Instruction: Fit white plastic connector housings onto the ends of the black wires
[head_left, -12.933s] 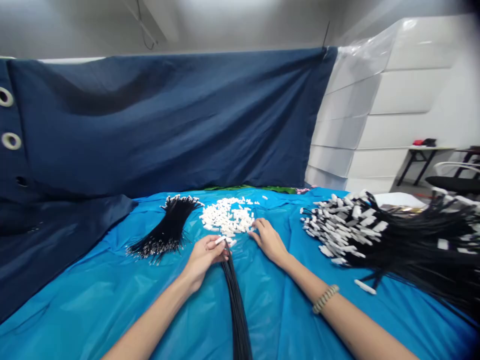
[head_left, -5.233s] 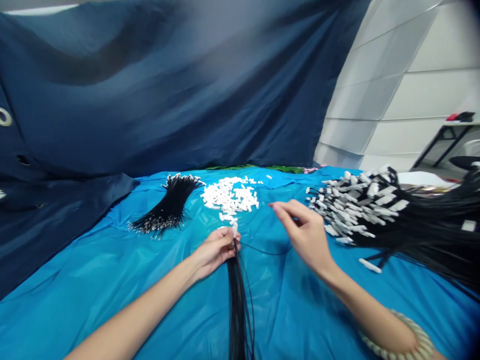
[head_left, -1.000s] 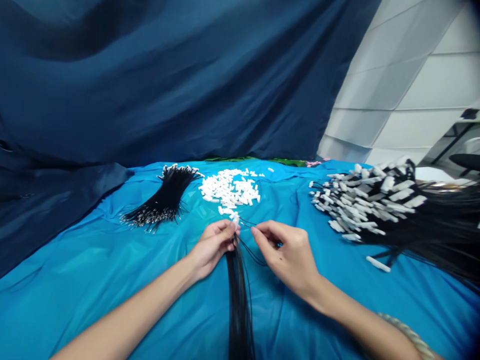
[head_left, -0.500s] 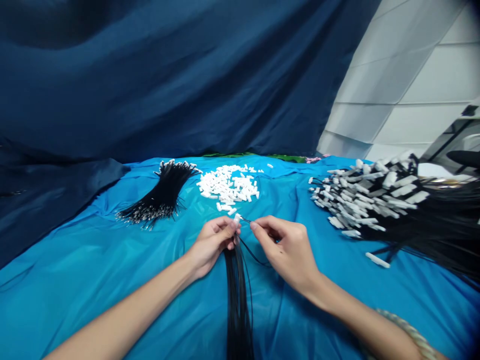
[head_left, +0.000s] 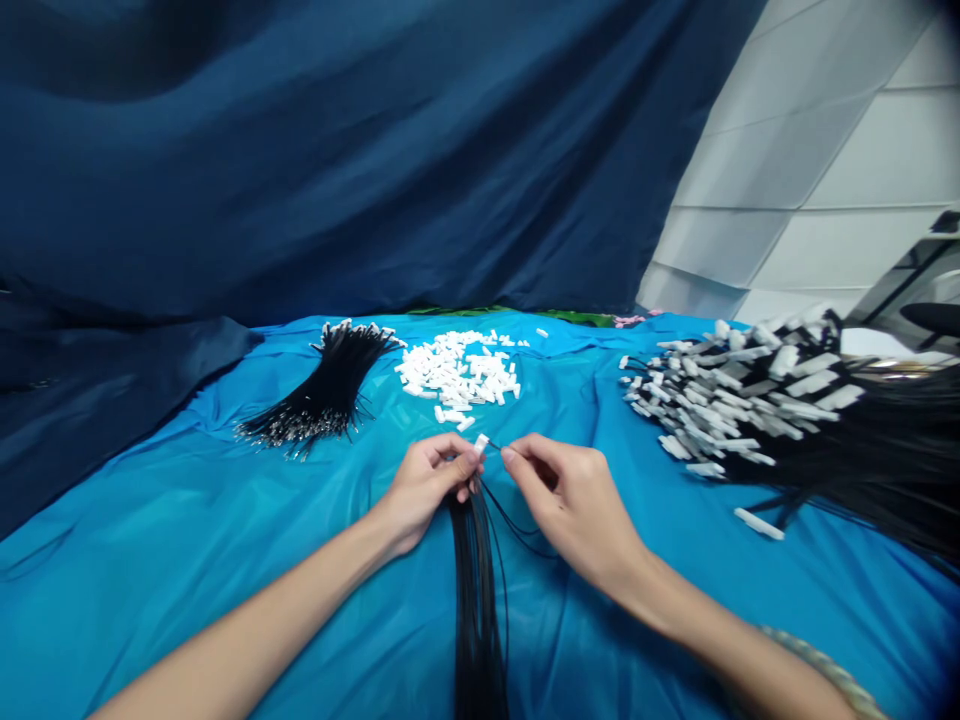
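Between thumb and fingers, my left hand pinches a small white connector housing. Black wires hang down in a bundle from under that hand toward the front edge of the view. My right hand is closed in a pinch on a thin black wire, whose tip is at the housing's right side. Whether the tip sits inside the housing is too small to tell. Loops of black wire curve below, between the two hands. Just beyond lies a pile of loose white connector housings.
A sheaf of short black wires with metal tips lies at the left on the blue cloth. At the right is a large heap of black cables with white connectors. A dark blue curtain hangs behind.
The white connector housing has tilted slightly to the right in my left hand. My right hand stays close to it with the wire; the wire loop below has shifted a little.
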